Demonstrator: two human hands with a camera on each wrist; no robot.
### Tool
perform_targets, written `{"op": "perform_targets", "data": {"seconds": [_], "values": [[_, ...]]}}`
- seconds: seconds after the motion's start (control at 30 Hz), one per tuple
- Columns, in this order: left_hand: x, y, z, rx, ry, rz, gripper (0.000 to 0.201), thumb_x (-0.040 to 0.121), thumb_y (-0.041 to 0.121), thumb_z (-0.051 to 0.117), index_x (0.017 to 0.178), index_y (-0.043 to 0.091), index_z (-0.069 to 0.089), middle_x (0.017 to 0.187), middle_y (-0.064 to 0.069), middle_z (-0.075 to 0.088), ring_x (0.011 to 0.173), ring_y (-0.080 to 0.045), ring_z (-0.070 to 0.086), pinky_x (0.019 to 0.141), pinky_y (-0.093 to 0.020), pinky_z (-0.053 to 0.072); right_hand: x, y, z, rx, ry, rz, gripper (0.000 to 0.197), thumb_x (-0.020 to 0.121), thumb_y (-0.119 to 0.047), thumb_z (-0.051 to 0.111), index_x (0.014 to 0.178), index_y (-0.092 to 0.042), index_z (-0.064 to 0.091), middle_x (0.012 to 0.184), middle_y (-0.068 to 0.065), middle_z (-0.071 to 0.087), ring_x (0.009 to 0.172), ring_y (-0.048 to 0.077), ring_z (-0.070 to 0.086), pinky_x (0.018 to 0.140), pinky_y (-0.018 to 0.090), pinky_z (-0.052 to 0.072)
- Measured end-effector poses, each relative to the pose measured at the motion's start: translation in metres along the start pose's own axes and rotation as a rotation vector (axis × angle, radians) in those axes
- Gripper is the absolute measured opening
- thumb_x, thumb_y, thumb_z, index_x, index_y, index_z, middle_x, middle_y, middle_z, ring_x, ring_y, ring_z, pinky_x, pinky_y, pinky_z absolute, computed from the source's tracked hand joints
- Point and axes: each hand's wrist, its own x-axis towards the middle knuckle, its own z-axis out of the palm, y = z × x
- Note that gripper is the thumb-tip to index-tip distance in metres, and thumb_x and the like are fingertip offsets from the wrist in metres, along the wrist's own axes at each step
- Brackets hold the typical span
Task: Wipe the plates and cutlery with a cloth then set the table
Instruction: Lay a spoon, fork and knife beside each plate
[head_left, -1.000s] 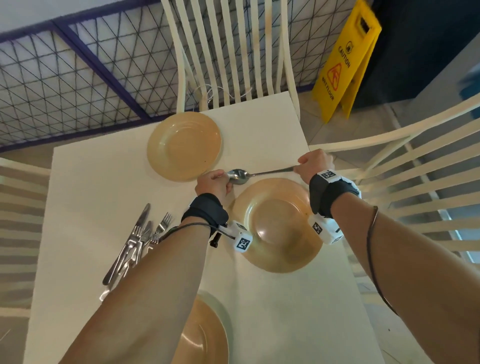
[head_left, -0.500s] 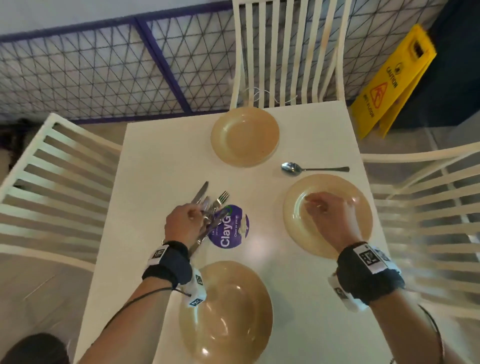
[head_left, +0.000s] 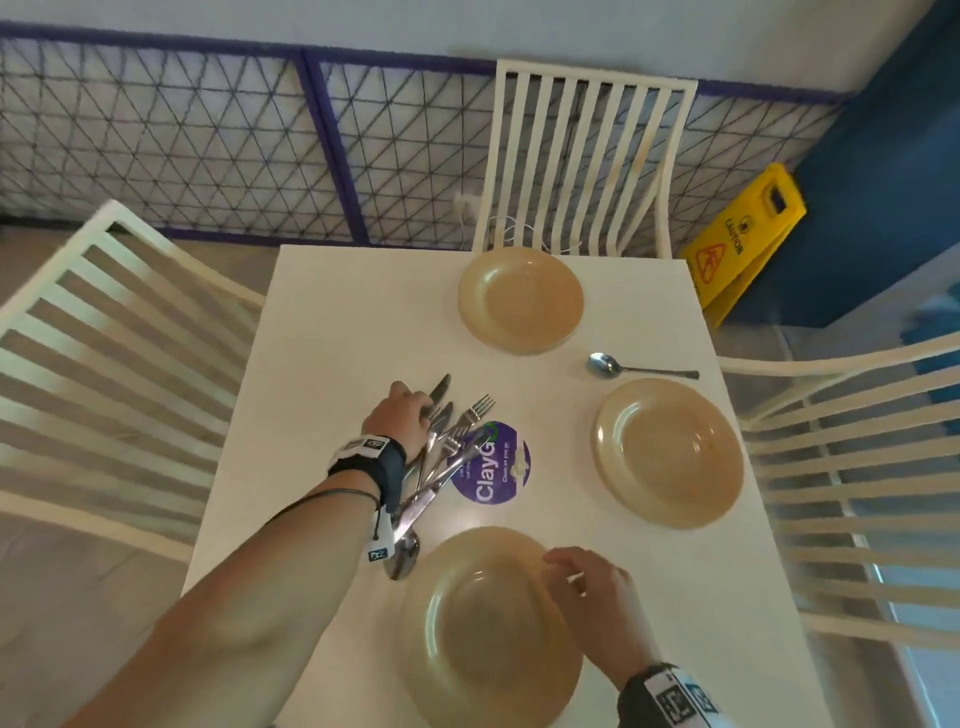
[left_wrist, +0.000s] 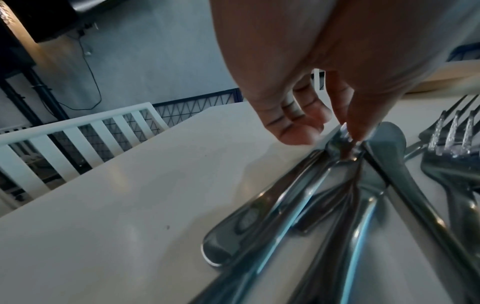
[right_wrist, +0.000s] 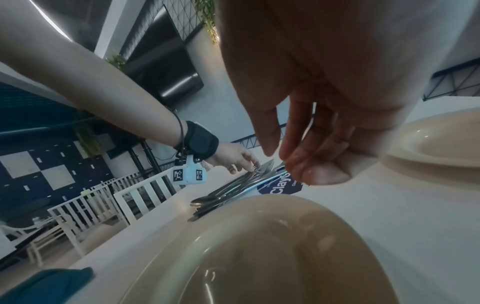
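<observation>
Three tan plates sit on the white table (head_left: 332, 322): a far plate (head_left: 520, 300), a right plate (head_left: 669, 452) and a near plate (head_left: 491, 623). One spoon (head_left: 641, 366) lies alone between the far and right plates. A pile of knives, forks and spoons (head_left: 441, 462) lies left of centre, partly over a purple round sticker (head_left: 493, 470). My left hand (head_left: 422, 410) reaches down onto the pile's far end. Its thumb and fingertips (left_wrist: 359, 131) pinch one utensil's neck. My right hand (head_left: 566, 569) hovers over the near plate's (right_wrist: 259, 257) right rim. Its fingers (right_wrist: 293, 164) hang loose and hold nothing.
White slatted chairs stand at the left (head_left: 104, 332), far (head_left: 582, 156) and right (head_left: 857, 467) sides of the table. A yellow caution sign (head_left: 743, 244) stands on the floor at the back right. A teal fabric (right_wrist: 46, 286) shows at the lower left of the right wrist view.
A second ago both hands held the spoon; it now lies on the table. The left hand went to the cutlery pile. The right hand moved from the right plate to the near plate.
</observation>
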Motion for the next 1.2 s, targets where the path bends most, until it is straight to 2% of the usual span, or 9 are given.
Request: {"op": "perform_targets", "data": {"seconds": [0.27, 0.37, 0.5, 0.67, 0.77, 0.87, 1.03, 1.13, 1.2], "values": [[-0.006, -0.008, -0.021, -0.095, 0.041, 0.082, 0.025, 0.095, 0.014, 0.057, 0.118, 0.023, 0.063, 0.113, -0.002, 0.068, 0.089, -0.019, 0.061, 0.079, -0.031, 0.050, -0.006, -0.024, 0.021, 0.065, -0.029, 0.075, 0.016, 0.090, -0.024, 0.064, 0.099, -0.030, 0.076, 0.085, -0.018, 0.069, 0.071, -0.009, 0.062, 0.065, 0.003, 0.042], [-0.013, -0.013, -0.047, -0.150, 0.051, 0.127, 0.025, 0.098, 0.010, 0.057, 0.116, 0.024, 0.065, 0.113, -0.005, 0.070, 0.089, -0.021, 0.062, 0.082, -0.032, 0.052, -0.003, -0.032, 0.026, 0.118, -0.051, 0.086, 0.016, 0.090, -0.026, 0.065, 0.102, -0.029, 0.076, 0.089, -0.015, 0.071, 0.078, -0.004, 0.064, 0.069, 0.005, 0.044], [-0.034, -0.008, -0.085, -0.177, 0.118, 0.267, 0.026, 0.098, 0.010, 0.057, 0.113, 0.029, 0.069, 0.108, -0.002, 0.066, 0.095, -0.020, 0.063, 0.088, -0.036, 0.051, 0.000, -0.042, 0.030, 0.217, -0.074, 0.094, 0.015, 0.092, -0.030, 0.064, 0.102, -0.030, 0.074, 0.091, -0.009, 0.072, 0.082, 0.007, 0.068, 0.079, 0.026, 0.056], [-0.081, 0.025, -0.108, -0.404, 0.266, 0.356, 0.034, 0.095, 0.008, 0.059, 0.114, 0.034, 0.068, 0.097, 0.002, 0.063, 0.083, -0.018, 0.064, 0.083, -0.029, 0.052, 0.007, -0.048, 0.025, 0.337, -0.149, 0.130, 0.022, 0.096, -0.040, 0.057, 0.113, -0.032, 0.068, 0.106, -0.006, 0.068, 0.092, 0.013, 0.067, 0.088, 0.035, 0.057], [-0.110, 0.050, -0.098, -0.598, 0.272, 0.316, 0.034, 0.090, 0.006, 0.059, 0.108, 0.033, 0.069, 0.092, 0.002, 0.066, 0.078, -0.022, 0.069, 0.075, -0.033, 0.056, 0.004, -0.045, 0.011, 0.693, -0.214, 0.256, 0.023, 0.100, -0.036, 0.055, 0.115, -0.021, 0.064, 0.099, 0.002, 0.064, 0.077, 0.021, 0.062, 0.068, 0.035, 0.055], [-0.133, 0.072, -0.068, -0.780, 0.248, 0.195, 0.023, 0.093, 0.008, 0.061, 0.101, 0.029, 0.068, 0.094, 0.000, 0.074, 0.075, -0.018, 0.075, 0.072, -0.037, 0.062, -0.004, -0.026, -0.013, 0.947, -0.197, 0.309, 0.029, 0.101, -0.031, 0.055, 0.113, -0.008, 0.066, 0.089, 0.008, 0.067, 0.075, 0.029, 0.064, 0.077, 0.050, 0.057], [-0.167, 0.103, 0.000, -0.936, 0.112, -0.037, 0.017, 0.094, 0.002, 0.063, 0.097, 0.018, 0.066, 0.096, -0.002, 0.073, 0.078, -0.018, 0.076, 0.085, -0.045, 0.061, -0.012, 0.036, -0.055, 1.008, -0.020, 0.366, 0.025, 0.101, -0.019, 0.055, 0.104, 0.002, 0.068, 0.082, 0.012, 0.064, 0.066, 0.024, 0.061, 0.066, 0.035, 0.054], [-0.183, 0.121, 0.040, -0.797, -0.007, -0.079, 0.017, 0.092, 0.006, 0.068, 0.095, 0.023, 0.067, 0.086, -0.003, 0.075, 0.076, -0.021, 0.072, 0.084, -0.044, 0.061, -0.010, 0.080, -0.077, 0.954, 0.035, 0.411, 0.019, 0.100, -0.017, 0.057, 0.095, -0.001, 0.068, 0.079, 0.012, 0.063, 0.062, 0.023, 0.059, 0.060, 0.031, 0.054], [-0.186, 0.135, 0.063, -0.707, -0.041, -0.086, 0.015, 0.091, 0.008, 0.071, 0.095, 0.022, 0.069, 0.086, -0.001, 0.074, 0.074, -0.019, 0.071, 0.078, -0.036, 0.061, -0.005, 0.108, -0.091, 0.893, 0.076, 0.461, 0.015, 0.097, -0.013, 0.061, 0.091, -0.001, 0.069, 0.076, 0.010, 0.061, 0.058, 0.021, 0.057, 0.057, 0.030, 0.054]]}}
